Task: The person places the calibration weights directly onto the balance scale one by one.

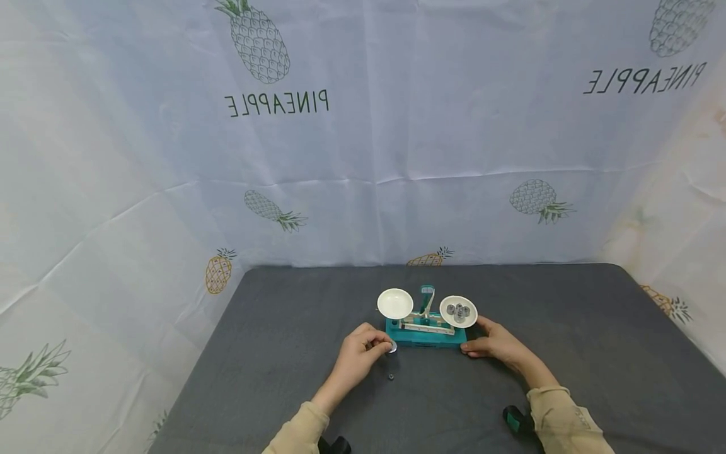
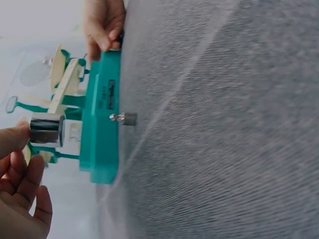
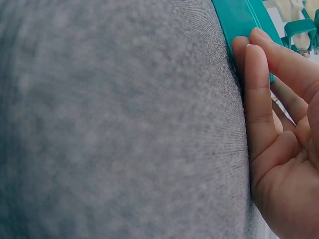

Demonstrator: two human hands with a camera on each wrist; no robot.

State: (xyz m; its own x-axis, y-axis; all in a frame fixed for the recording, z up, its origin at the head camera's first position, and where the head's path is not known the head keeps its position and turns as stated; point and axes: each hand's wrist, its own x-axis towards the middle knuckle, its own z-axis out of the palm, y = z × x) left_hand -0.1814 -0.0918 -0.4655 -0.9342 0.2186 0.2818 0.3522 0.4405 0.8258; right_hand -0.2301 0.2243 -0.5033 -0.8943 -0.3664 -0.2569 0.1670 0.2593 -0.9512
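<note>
A teal balance scale (image 1: pixel 425 337) stands on the grey table with a white pan on each side. My left hand (image 1: pixel 358 353) is in front of its left end and pinches a shiny cylindrical metal weight (image 2: pixel 46 129) between thumb and fingers, clear of the tabletop. A smaller metal weight (image 1: pixel 391 376) with a knob stands upright on the table nearby. My right hand (image 1: pixel 496 343) grips the right end of the scale's base (image 3: pixel 244 20), thumb at the front. The left pan (image 1: pixel 395 304) holds nothing; several metal weights (image 1: pixel 459 311) sit in the right pan.
The grey cloth-covered table (image 1: pixel 283 328) extends to both sides of the scale. Behind it hangs a pale curtain (image 1: pixel 397 139) printed with pineapples. Dark straps (image 1: pixel 517 421) are on the wrists.
</note>
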